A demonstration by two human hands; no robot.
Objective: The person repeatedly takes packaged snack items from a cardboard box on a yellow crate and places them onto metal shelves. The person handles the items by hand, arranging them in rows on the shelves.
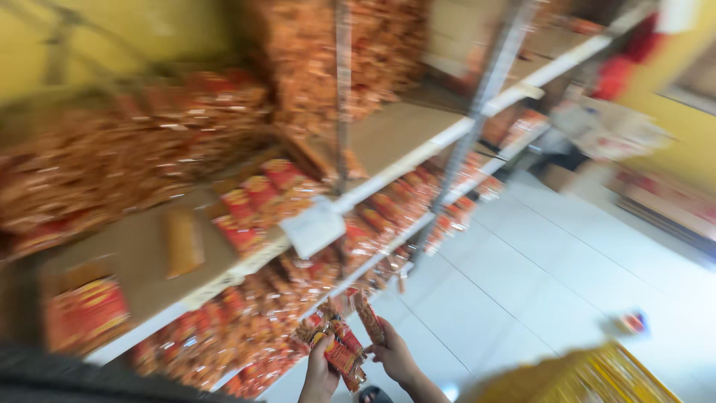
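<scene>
The picture is blurred by motion. At the bottom centre my left hand (319, 373) grips a bunch of red and orange snack packets (339, 347). My right hand (395, 357) is beside it, holding one narrow red packet (369, 317) upright by its lower end. Both hands are in front of the lower shelf (328, 295) of a metal rack filled with similar packets.
The rack (395, 160) runs from lower left to upper right, with brown boards, white edges, grey uprights and a white paper tag (313, 227). White floor tiles (552, 276) lie to the right. A yellow crate (589, 377) is at the bottom right, boxes stand farther back.
</scene>
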